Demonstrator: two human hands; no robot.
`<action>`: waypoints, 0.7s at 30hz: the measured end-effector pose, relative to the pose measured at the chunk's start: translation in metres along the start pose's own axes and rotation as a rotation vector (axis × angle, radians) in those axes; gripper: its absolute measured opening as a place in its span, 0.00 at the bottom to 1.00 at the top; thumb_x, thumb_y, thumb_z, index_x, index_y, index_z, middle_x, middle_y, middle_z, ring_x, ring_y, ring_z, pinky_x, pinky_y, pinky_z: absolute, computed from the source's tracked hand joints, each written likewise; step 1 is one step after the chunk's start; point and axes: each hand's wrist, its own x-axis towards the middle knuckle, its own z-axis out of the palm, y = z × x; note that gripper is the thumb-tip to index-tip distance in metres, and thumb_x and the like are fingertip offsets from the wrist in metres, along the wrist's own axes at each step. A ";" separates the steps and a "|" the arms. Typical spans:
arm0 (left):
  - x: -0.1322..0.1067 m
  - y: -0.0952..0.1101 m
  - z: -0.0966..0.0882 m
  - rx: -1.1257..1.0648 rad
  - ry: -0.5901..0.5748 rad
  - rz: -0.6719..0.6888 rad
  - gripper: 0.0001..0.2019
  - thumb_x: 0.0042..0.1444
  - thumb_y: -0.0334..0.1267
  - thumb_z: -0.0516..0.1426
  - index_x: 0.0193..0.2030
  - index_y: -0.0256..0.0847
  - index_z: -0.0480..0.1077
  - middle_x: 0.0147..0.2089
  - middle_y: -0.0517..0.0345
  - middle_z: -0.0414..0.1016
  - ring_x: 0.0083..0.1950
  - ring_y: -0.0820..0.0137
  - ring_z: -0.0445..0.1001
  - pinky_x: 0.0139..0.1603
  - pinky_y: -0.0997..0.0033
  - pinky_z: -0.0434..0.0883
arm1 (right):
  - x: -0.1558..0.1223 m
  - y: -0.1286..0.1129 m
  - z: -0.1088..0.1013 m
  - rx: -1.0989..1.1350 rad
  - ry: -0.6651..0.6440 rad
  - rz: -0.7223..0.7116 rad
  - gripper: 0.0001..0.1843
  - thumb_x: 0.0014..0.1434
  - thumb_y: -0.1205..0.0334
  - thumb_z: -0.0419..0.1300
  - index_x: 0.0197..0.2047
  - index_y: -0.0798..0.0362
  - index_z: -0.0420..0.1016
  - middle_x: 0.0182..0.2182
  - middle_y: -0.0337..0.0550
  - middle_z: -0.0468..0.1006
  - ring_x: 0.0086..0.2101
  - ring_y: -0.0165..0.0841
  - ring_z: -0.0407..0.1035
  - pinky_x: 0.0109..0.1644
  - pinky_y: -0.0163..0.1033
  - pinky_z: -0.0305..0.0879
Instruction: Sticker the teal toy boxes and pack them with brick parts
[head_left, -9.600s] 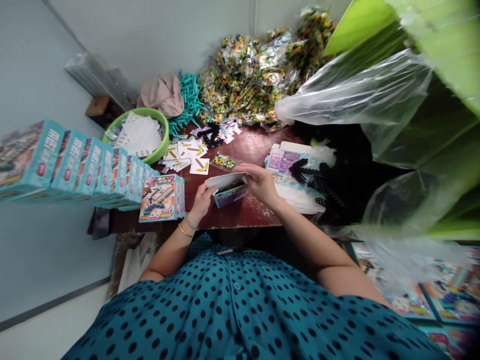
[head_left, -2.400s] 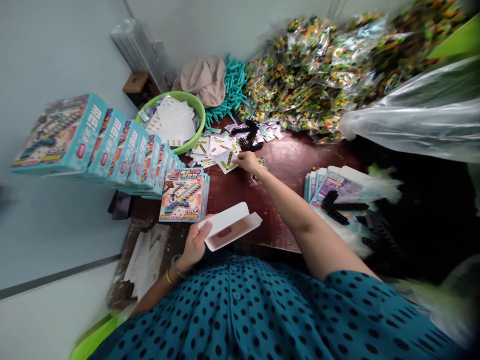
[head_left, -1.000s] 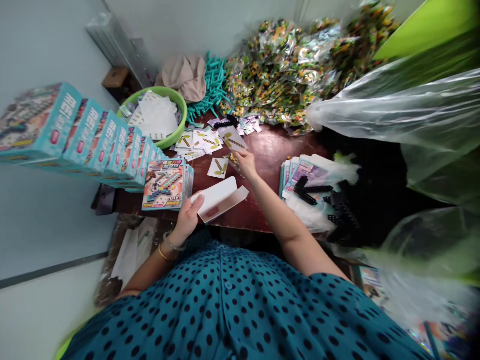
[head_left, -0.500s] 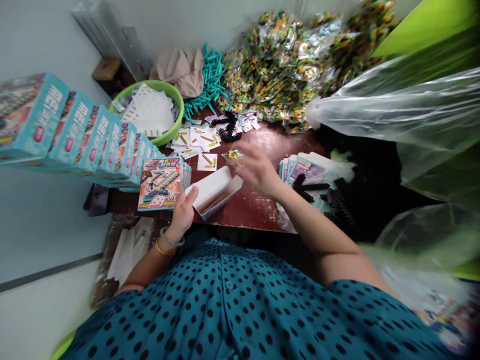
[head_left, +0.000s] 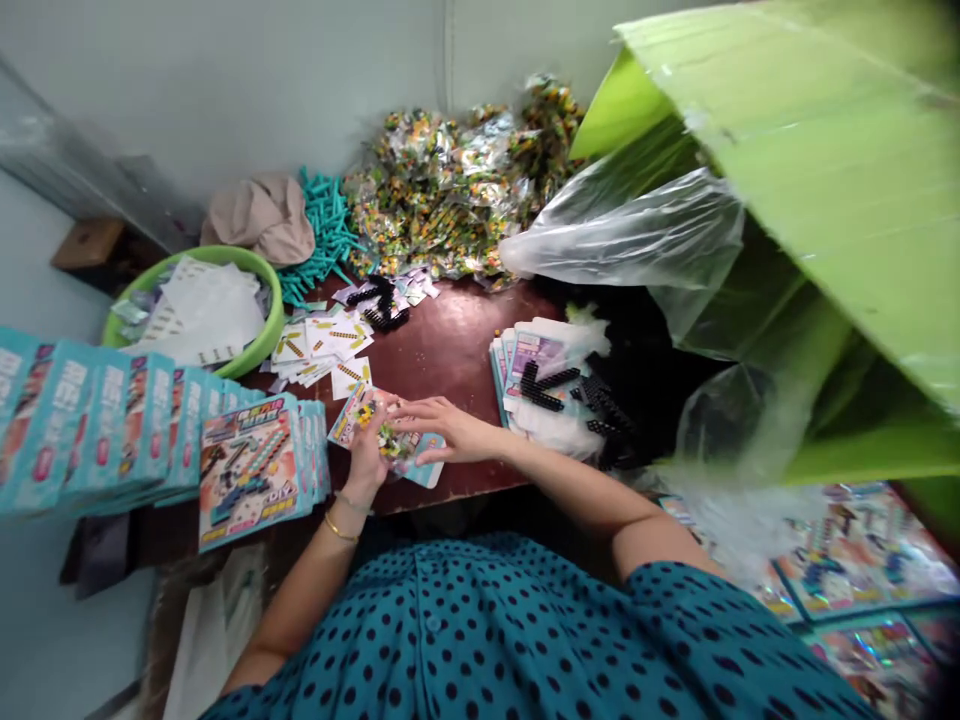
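Observation:
A small teal toy box (head_left: 422,470) lies on the dark red table (head_left: 442,345) near its front edge. My left hand (head_left: 366,452) is closed on the box's left end. My right hand (head_left: 448,438) reaches across it with fingers stretched out, their tips resting on a small clear packet of yellow and green pieces (head_left: 384,436) at the box's open end. Printed leaflets (head_left: 322,345) with yellow arrow pictures lie just beyond the hands.
A row of teal boxes (head_left: 97,430) and a stack (head_left: 255,470) stand left. At the back are a green basin (head_left: 271,322), teal sticks (head_left: 324,225) and bagged pieces (head_left: 442,190). Flat boxes with black pieces (head_left: 551,385), a plastic bag (head_left: 637,235) and a green board (head_left: 787,170) are on the right.
My right hand picked a leaflet and a packet of pieces from the back and brought them to the box. The box, held up open before, now lies on the table.

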 end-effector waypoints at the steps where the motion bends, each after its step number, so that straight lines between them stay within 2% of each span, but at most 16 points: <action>1: 0.006 0.004 0.003 -0.064 0.055 -0.046 0.29 0.51 0.54 0.68 0.54 0.39 0.74 0.56 0.46 0.80 0.55 0.59 0.80 0.54 0.63 0.75 | 0.004 0.005 -0.006 0.017 -0.106 -0.081 0.26 0.67 0.51 0.59 0.67 0.40 0.70 0.64 0.44 0.73 0.62 0.39 0.66 0.67 0.47 0.60; 2: 0.010 0.007 0.006 -0.101 0.083 -0.097 0.25 0.51 0.51 0.68 0.52 0.38 0.75 0.51 0.47 0.82 0.52 0.59 0.82 0.53 0.63 0.76 | 0.012 0.017 -0.016 -0.001 -0.147 -0.080 0.25 0.67 0.50 0.59 0.66 0.41 0.71 0.62 0.44 0.74 0.61 0.39 0.67 0.66 0.47 0.61; 3: 0.013 0.010 0.010 -0.128 0.080 -0.157 0.22 0.51 0.47 0.68 0.50 0.37 0.76 0.48 0.48 0.83 0.50 0.60 0.83 0.53 0.63 0.77 | 0.022 0.037 -0.031 -0.056 -0.128 -0.003 0.23 0.68 0.51 0.59 0.64 0.43 0.73 0.61 0.46 0.76 0.59 0.40 0.68 0.66 0.48 0.61; 4: 0.014 0.011 0.014 -0.153 0.049 -0.227 0.20 0.52 0.45 0.67 0.50 0.37 0.76 0.46 0.48 0.84 0.49 0.60 0.83 0.52 0.62 0.78 | 0.032 0.063 -0.050 -0.149 -0.049 0.145 0.22 0.68 0.53 0.57 0.63 0.46 0.75 0.59 0.49 0.77 0.58 0.41 0.69 0.65 0.49 0.61; 6: 0.012 0.012 0.018 -0.196 -0.050 -0.390 0.19 0.56 0.45 0.64 0.52 0.37 0.75 0.46 0.48 0.84 0.48 0.60 0.84 0.51 0.61 0.79 | 0.047 0.122 -0.095 -0.444 0.102 0.538 0.23 0.68 0.60 0.57 0.64 0.53 0.74 0.63 0.58 0.72 0.61 0.48 0.64 0.66 0.55 0.57; 7: 0.010 0.012 0.018 -0.209 -0.095 -0.466 0.20 0.58 0.46 0.63 0.53 0.37 0.75 0.46 0.47 0.84 0.48 0.60 0.84 0.50 0.60 0.80 | 0.049 0.150 -0.119 -0.540 0.141 0.716 0.25 0.67 0.62 0.57 0.65 0.54 0.72 0.64 0.59 0.70 0.62 0.50 0.62 0.66 0.56 0.56; 9: 0.008 0.010 0.013 -0.221 -0.142 -0.560 0.21 0.59 0.49 0.64 0.55 0.38 0.74 0.45 0.48 0.84 0.48 0.59 0.84 0.49 0.60 0.80 | 0.043 0.194 -0.161 -0.619 0.174 0.980 0.24 0.66 0.65 0.57 0.64 0.56 0.72 0.62 0.60 0.71 0.60 0.50 0.63 0.64 0.54 0.58; 12: 0.009 0.009 0.002 -0.228 -0.080 -0.523 0.18 0.58 0.48 0.66 0.51 0.42 0.75 0.43 0.53 0.84 0.48 0.61 0.83 0.48 0.63 0.81 | 0.012 0.226 -0.200 -0.626 0.208 1.212 0.23 0.65 0.65 0.57 0.61 0.64 0.73 0.58 0.68 0.73 0.57 0.53 0.67 0.60 0.54 0.63; 14: 0.011 0.007 0.000 -0.193 -0.068 -0.487 0.14 0.57 0.41 0.67 0.48 0.43 0.76 0.43 0.55 0.84 0.47 0.63 0.83 0.48 0.65 0.81 | -0.011 0.232 -0.209 -0.635 0.219 1.322 0.29 0.63 0.63 0.62 0.64 0.68 0.69 0.60 0.74 0.70 0.58 0.56 0.67 0.59 0.56 0.65; 16: 0.012 0.004 0.006 -0.127 -0.113 -0.479 0.14 0.55 0.35 0.67 0.48 0.41 0.76 0.45 0.55 0.84 0.46 0.63 0.83 0.47 0.67 0.80 | -0.028 0.234 -0.206 -0.632 0.203 1.371 0.34 0.60 0.63 0.66 0.67 0.68 0.65 0.62 0.75 0.66 0.58 0.55 0.68 0.59 0.53 0.66; 19: 0.014 -0.001 0.023 -0.078 -0.138 -0.428 0.19 0.49 0.32 0.70 0.48 0.38 0.75 0.44 0.54 0.84 0.43 0.65 0.83 0.45 0.69 0.79 | -0.039 0.235 -0.193 -0.618 0.162 1.381 0.33 0.62 0.63 0.65 0.67 0.66 0.65 0.63 0.72 0.65 0.58 0.52 0.69 0.59 0.49 0.65; 21: 0.017 -0.005 0.031 -0.087 -0.118 -0.371 0.21 0.45 0.32 0.71 0.47 0.37 0.75 0.42 0.56 0.83 0.40 0.68 0.82 0.42 0.71 0.78 | -0.040 0.234 -0.186 -0.625 0.144 1.378 0.33 0.62 0.62 0.65 0.67 0.65 0.64 0.63 0.73 0.63 0.59 0.54 0.67 0.60 0.52 0.64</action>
